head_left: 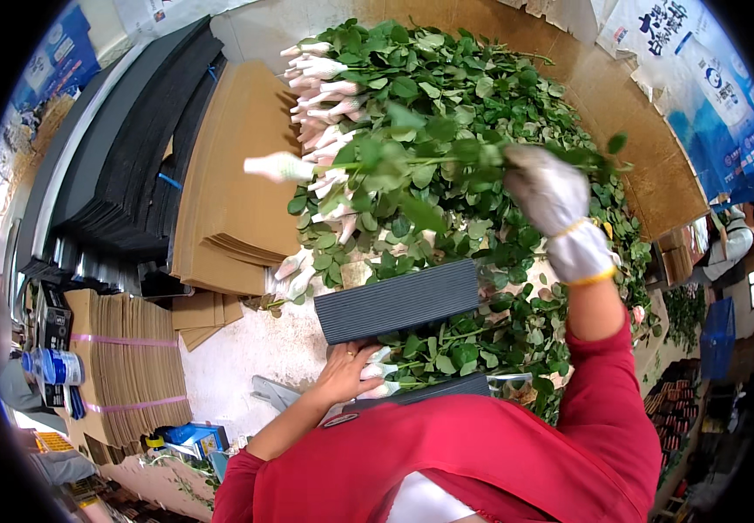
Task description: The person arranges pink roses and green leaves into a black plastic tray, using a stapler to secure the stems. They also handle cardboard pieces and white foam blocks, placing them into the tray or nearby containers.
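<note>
Seemingly much remains: my white-gloved right fingers (520, 167) grip one leafy, white-sleeved rose (377, 164) over the white counter's (229, 366) far-edge green heap (481, 96), my bare left fingers (359, 362), hold unclear, touching three sleeved buds (379, 370) near the front edge.

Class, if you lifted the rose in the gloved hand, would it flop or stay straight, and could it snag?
The rose is probably fairly stiff: it reaches out from the right hand with little droop. Its spreading leaves may snag on the leafy pile. The wrapped bud probably won't splay.
</note>
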Demonstrator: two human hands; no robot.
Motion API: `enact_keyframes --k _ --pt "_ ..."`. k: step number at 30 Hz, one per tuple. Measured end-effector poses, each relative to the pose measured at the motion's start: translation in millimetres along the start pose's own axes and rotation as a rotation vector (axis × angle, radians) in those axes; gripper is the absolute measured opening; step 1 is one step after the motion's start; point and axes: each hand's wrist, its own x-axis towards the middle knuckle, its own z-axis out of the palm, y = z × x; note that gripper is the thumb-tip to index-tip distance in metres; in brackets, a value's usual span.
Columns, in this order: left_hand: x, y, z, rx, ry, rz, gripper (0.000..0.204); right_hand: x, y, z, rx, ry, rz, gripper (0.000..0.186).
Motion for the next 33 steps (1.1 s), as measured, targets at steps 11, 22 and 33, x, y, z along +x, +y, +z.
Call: enact_keyframes --k 11,22,33 --pt "-0.1 1.4 0.8 -0.137 0.097 -0.051 0.066 -204.5 -16.3 -16.4 -0.161 -0.418 -0.049 0.037" --pt "-0.3 14.1 -16.2 0.457 0.182 0.276 0.072 -237.7 -5.7 41.8 -0.139 -1.02 0.157 0.022" --pt "18.4 6.8 -23.5 0.201 0.051 0.217 0.029 -153.1 41.3 49.8 0.051 -0.862 0.367 0.034"
